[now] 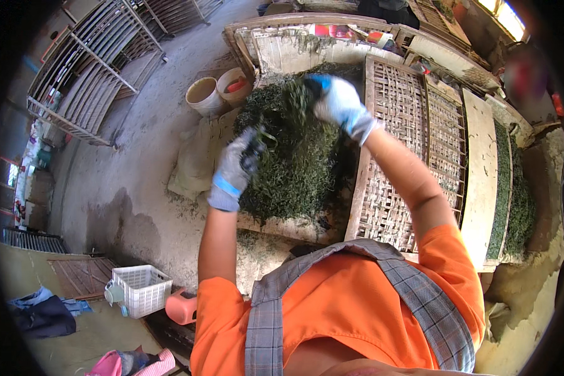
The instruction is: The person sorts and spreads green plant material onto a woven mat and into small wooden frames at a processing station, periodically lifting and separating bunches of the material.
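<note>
A large heap of dark green shredded plant matter (296, 174) lies before me on a worktop. My left hand (239, 164), in a grey glove with a blue band and dark fingers, is at the heap's left side; its fingertips are blurred. My right hand (336, 101), in a white and blue glove, is over the far part of the heap, with a blurred clump of the green matter at its fingers. Right of the heap lies a woven slatted tray (392, 155) in a wooden frame, with a narrower woven panel (444, 136) beside it.
Two buckets (202, 91) stand beyond the heap's left side, near a pale sack (199, 150). A pale board (479, 174) and more green matter (519, 202) lie at the right. Slatted racks (98, 66) stand at the upper left. A white plastic crate (143, 291) is at the lower left.
</note>
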The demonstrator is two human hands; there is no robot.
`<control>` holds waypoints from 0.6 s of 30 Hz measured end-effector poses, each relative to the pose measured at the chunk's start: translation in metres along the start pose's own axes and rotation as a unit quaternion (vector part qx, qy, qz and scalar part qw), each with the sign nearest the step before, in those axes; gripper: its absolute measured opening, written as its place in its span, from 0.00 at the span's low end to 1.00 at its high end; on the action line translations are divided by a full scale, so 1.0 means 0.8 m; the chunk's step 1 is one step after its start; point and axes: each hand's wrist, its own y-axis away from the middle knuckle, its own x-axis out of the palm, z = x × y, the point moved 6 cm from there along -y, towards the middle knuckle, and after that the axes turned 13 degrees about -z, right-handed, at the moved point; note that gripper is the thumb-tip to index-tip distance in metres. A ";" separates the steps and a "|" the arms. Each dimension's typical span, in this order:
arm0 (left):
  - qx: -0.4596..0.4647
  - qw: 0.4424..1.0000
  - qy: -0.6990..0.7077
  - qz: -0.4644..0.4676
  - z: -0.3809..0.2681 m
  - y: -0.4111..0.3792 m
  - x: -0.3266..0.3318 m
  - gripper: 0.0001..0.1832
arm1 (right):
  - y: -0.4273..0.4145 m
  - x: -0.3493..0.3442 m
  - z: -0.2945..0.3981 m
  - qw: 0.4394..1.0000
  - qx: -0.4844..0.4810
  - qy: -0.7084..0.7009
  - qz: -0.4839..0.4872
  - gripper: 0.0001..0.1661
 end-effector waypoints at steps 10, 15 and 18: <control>0.031 0.991 -0.024 0.126 0.051 -0.054 0.103 0.22 | -0.139 -0.021 0.075 0.996 -0.013 0.083 0.014 0.14; 0.022 0.985 0.170 0.016 0.068 -0.096 0.058 0.15 | 0.024 -0.001 0.104 0.973 -0.143 -0.031 -0.176 0.32; 0.015 0.988 0.151 0.023 0.051 -0.092 0.065 0.13 | 0.180 0.100 0.028 0.987 -0.129 0.037 0.085 0.41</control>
